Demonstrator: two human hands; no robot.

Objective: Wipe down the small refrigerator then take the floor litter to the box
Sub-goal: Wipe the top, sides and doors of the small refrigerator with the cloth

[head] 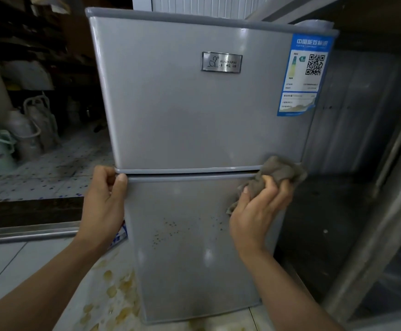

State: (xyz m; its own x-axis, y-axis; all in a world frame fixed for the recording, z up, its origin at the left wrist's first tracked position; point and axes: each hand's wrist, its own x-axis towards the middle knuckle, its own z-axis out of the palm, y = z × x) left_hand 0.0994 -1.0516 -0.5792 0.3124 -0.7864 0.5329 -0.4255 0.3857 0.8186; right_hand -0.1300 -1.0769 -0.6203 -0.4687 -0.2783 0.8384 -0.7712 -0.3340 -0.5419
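Observation:
A small grey two-door refrigerator (194, 120) fills the middle of the view, with a metal brand plate and a blue energy label on its upper door. Dark specks dot the lower door (171, 231). My left hand (104, 201) grips the left edge of the lower door, just under the seam between the doors, thumb on the front. My right hand (261, 206) holds a crumpled grey-brown cloth (278, 173) against the right side of the fridge front at the seam.
Yellowish stains or scraps (116, 292) lie on the pale tiled floor at the fridge's lower left. Plastic jugs and buckets (27, 130) stand in the dark area to the left, behind a metal sill (27, 232). A metal cabinet frame (373, 211) stands close on the right.

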